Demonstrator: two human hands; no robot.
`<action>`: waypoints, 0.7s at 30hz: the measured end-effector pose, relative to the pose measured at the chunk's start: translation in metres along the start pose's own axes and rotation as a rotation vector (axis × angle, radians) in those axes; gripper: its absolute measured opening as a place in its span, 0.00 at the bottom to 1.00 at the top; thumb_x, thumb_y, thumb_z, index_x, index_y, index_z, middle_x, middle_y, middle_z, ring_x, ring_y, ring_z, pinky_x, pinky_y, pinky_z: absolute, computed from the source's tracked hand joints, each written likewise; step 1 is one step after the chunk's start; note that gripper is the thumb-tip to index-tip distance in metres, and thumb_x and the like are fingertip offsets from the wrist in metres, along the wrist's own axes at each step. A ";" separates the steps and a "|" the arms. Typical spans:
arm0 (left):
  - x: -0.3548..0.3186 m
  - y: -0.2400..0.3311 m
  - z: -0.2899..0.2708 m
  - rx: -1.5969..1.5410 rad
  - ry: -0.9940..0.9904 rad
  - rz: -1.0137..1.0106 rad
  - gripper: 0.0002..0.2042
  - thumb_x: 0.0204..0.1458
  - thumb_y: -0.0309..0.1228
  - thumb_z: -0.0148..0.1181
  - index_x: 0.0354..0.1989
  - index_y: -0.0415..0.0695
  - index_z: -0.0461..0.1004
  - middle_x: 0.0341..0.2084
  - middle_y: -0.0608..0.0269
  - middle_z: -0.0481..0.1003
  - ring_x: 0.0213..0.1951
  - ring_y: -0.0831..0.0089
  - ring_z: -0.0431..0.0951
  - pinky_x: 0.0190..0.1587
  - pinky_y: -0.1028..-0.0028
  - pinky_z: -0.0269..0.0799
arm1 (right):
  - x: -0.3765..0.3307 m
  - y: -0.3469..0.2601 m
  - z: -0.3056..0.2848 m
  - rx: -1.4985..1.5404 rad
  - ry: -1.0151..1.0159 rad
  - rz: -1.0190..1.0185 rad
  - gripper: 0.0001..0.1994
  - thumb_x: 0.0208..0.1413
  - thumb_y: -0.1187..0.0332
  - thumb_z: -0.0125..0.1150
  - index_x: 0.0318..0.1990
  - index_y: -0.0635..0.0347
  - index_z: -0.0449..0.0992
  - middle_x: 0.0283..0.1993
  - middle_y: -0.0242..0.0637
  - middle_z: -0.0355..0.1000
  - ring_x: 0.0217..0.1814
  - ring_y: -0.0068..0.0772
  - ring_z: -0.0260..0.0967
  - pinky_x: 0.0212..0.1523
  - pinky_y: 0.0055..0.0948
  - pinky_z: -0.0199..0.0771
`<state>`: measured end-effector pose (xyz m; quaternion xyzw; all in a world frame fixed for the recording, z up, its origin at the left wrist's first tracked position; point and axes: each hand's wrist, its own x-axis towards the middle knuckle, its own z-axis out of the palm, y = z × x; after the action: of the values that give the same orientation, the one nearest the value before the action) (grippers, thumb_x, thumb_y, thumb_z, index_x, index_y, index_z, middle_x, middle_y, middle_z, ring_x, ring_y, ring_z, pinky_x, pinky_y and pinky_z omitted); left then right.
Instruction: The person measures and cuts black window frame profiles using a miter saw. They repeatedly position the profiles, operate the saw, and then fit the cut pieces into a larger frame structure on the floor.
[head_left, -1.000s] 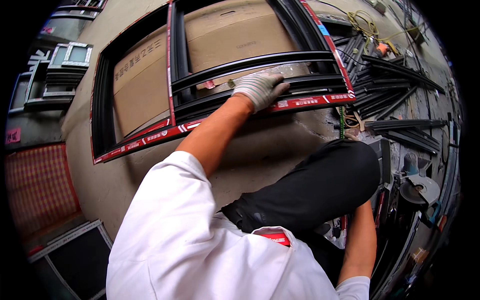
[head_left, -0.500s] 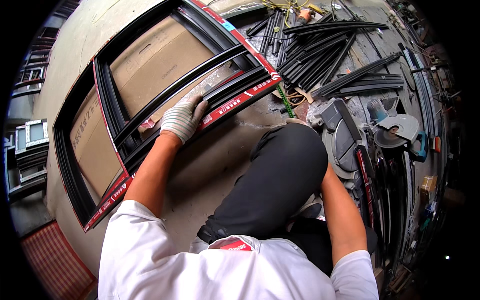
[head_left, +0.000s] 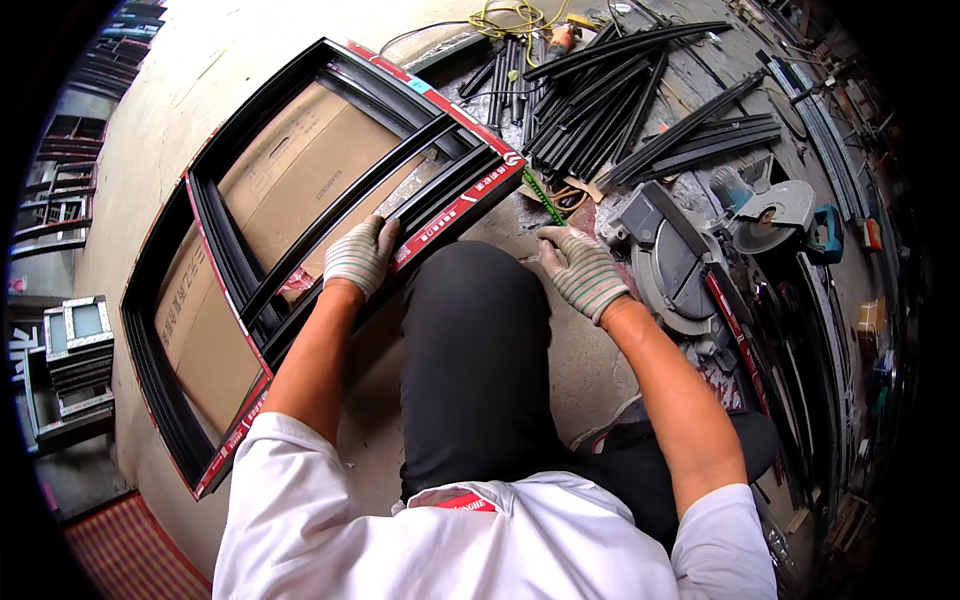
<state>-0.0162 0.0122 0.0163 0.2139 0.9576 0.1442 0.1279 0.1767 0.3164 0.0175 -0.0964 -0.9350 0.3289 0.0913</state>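
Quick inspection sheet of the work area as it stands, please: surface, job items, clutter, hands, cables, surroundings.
Surface: bare concrete floor, dusty.
Job's things: black window frame lying flat over cardboard; green-handled tool beside its corner.
Clutter: loose black profile strips; mitre saw; angle grinder.
Hands: gloved left hand gripping a frame rail; gloved right hand touching the green tool's end.
Cables: yellow cord coiled at the top.
Surroundings: stacked frames at left.

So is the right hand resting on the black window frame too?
No, only the left hand rests on the black frame; the right hand is off it, fingertips at a green-handled tool on the floor.
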 end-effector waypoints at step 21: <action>0.002 -0.005 0.010 -0.118 0.064 -0.005 0.20 0.70 0.49 0.56 0.46 0.42 0.79 0.41 0.40 0.82 0.44 0.40 0.82 0.48 0.51 0.77 | 0.133 -0.046 0.073 -0.357 0.019 -0.406 0.25 0.63 0.59 0.64 0.64 0.61 0.76 0.65 0.50 0.73 0.72 0.54 0.67 0.75 0.53 0.63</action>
<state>-0.0168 0.0105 0.0054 0.1990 0.9516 0.2067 0.1101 0.0254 0.2695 0.0048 0.0752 -0.9775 0.1327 0.1458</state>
